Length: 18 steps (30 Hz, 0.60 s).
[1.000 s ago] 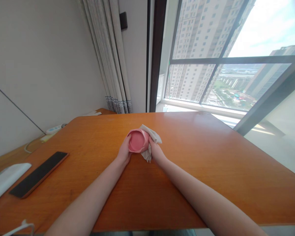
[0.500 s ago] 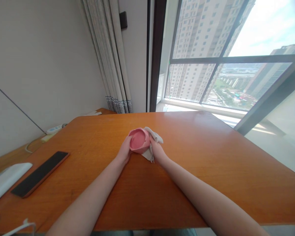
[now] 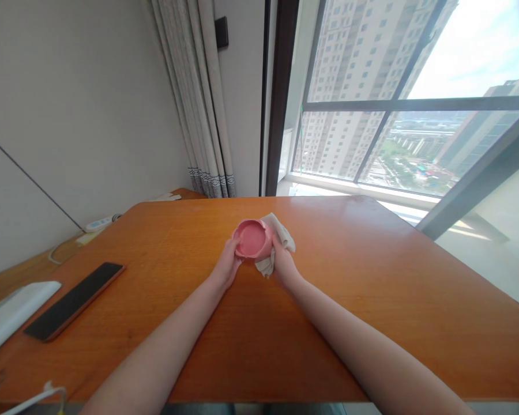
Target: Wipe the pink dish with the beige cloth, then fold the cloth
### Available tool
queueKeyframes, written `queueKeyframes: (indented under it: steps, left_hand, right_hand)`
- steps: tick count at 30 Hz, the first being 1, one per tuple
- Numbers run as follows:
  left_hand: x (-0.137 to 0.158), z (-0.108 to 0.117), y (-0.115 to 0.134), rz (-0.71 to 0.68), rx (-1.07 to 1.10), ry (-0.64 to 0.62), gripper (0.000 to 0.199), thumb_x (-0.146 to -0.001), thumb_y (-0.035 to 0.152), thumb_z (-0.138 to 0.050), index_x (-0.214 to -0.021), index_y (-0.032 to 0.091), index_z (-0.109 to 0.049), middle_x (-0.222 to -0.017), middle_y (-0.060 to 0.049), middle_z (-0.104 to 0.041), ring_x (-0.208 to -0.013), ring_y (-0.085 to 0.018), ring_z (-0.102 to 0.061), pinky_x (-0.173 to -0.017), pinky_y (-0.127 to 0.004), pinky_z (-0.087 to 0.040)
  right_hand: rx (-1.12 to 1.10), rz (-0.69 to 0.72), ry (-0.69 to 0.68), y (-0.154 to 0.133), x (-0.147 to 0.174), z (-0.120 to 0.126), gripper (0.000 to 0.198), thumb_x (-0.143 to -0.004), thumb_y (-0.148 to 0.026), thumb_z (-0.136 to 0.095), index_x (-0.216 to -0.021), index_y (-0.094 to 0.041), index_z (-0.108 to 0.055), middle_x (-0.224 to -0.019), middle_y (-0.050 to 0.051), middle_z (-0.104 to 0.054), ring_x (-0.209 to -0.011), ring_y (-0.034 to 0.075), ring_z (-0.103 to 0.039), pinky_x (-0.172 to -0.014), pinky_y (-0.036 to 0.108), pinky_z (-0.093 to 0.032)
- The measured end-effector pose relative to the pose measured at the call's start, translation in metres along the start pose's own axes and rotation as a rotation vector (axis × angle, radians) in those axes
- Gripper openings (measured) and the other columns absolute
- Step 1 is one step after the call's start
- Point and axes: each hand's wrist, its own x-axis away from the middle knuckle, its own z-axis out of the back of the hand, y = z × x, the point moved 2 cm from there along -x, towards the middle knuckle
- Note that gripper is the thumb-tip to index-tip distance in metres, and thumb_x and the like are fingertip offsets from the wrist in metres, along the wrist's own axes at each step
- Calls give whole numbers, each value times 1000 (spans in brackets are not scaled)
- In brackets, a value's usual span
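A pink bowl-like container [image 3: 251, 238] with an uneven rim is held over the middle of the table, its opening tilted toward me. My left hand [image 3: 228, 262] grips its left side, with the thumb at the rim. On the other side, my right hand [image 3: 284, 262] presses a pale grey cloth [image 3: 285, 233] against the outer wall. Part of the cloth hangs out below the container. The fingers behind the container and cloth are hidden.
The wooden table [image 3: 372, 276] spreads out on all sides. At left lie a dark flat slab [image 3: 75, 301] and a white object [image 3: 17, 314]. A white cable [image 3: 34, 397] shows at the near left edge, and a power strip [image 3: 99, 223] sits by the wall.
The pink container has shifted slightly right and up in view and turned a little, both hands moving with it. The cloth now rises higher behind its right side.
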Motion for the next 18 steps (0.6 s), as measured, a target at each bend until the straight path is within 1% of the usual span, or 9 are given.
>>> queueKeyframes:
  steps: [1,3,7,10,14,16,18]
  left_hand:
    - [0,0,-1,35,1,-21,34,-74,30,-63,-105,17,-60,-100,-3,-65,-88,-15,-60,-75,-25,-48]
    - [-1,3,-3,52,-24,-2,32,-73,28,-64,-102,17,-60,-97,-3,-65,-85,-15,-60,-74,-25,-48]
    - [-8,11,-6,-49,-97,93,24,-75,26,-62,-96,16,-65,-95,-4,-67,-91,-16,-59,-83,-27,-45]
    - [-10,12,-7,-97,-50,166,21,-77,27,-60,-92,14,-67,-98,-6,-68,-94,-17,-60,-87,-28,-44]
    - [-8,13,-2,-109,143,268,18,-80,27,-58,-90,15,-66,-93,-4,-68,-85,-14,-61,-79,-24,-47]
    - [-8,15,4,-95,231,309,16,-80,25,-56,-90,16,-65,-89,-2,-67,-78,-12,-60,-71,-23,-48]
    - [-8,17,11,-82,287,344,15,-78,23,-56,-89,16,-63,-84,-1,-66,-71,-12,-60,-63,-22,-48]
  right_hand:
    - [5,-11,21,-3,-2,2,50,-79,-56,-55,-116,-21,-60,-123,5,-63,-118,23,-56,-98,36,-48]
    - [54,-5,36,-8,-3,5,47,-78,-52,-58,-113,-22,-61,-121,4,-64,-119,23,-55,-98,35,-47]
    - [134,10,55,-9,1,6,43,-78,-50,-57,-110,-23,-62,-121,3,-64,-124,22,-50,-100,33,-44]
    - [131,-47,38,-7,6,0,46,-78,-53,-56,-111,-22,-61,-123,5,-62,-121,24,-53,-98,34,-47]
    - [70,-116,-34,-5,8,-6,40,-78,-45,-54,-109,-20,-59,-117,7,-66,-111,24,-61,-89,33,-52]
    - [58,-118,-36,-7,5,-3,37,-77,-38,-53,-108,-20,-59,-113,6,-68,-107,23,-63,-86,32,-53]
    - [109,-103,-22,-10,1,2,37,-76,-33,-53,-110,-20,-58,-113,5,-68,-106,22,-63,-86,32,-53]
